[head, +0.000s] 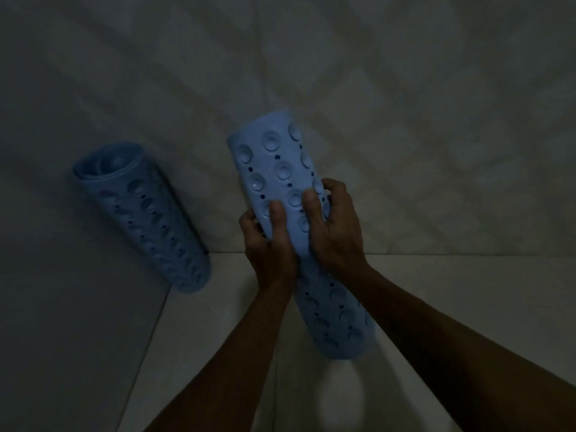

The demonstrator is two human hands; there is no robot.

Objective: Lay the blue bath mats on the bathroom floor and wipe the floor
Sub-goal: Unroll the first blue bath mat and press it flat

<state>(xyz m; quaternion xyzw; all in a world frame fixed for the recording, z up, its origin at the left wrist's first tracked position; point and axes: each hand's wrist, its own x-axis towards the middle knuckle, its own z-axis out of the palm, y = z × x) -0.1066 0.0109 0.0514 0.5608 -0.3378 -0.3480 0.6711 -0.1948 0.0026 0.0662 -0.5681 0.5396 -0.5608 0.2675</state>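
Head view, dim light, bathroom corner. Rolled blue bath mat [282,182] held up in both hands, tilted, upper end leaning away toward the left, lower end hanging just above the pale tiled floor [218,338]. Suction cups and small round holes showing all over the roll's outer face. Left hand [269,241] wrapped round the roll's left side at its middle, thumb pressed flat on the front, fingers curled behind. Right hand [335,222] clasping the roll's right side at about the same height, thumb on the front just beside the left thumb, fingers curled over the right edge. Both forearms reaching up from the bottom of the frame, converging on the roll.

Second rolled blue mat [141,213] well to the left of the held roll, standing on the floor and leaning against the wall [405,88] in the corner, open top end showing its spiral layers. No contact between the two rolls. Patterned wall tiles behind the held roll, faint diagonal bands across them. Dark grout line left of the held roll's lower end.
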